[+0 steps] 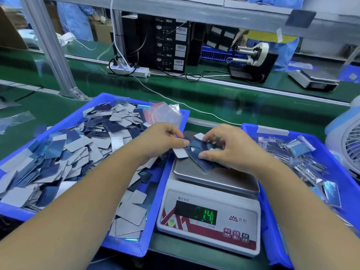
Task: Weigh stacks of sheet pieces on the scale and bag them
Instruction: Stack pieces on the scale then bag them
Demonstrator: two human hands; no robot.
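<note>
A white digital scale stands in front of me, its green display lit. A small loose pile of blue and grey sheet pieces lies on its steel pan. My left hand pinches a grey piece at the pile's left edge. My right hand has curled fingers and thumb on the pile's pieces, over the pan. A blue tray to the left holds several loose sheet pieces. Small clear bags with red strips lie at that tray's far corner.
A second blue tray at the right holds several filled clear bags. A white fan stands at the far right. Beyond lie a green conveyor belt, a power strip with cables, black boxes, a label dispenser and another scale.
</note>
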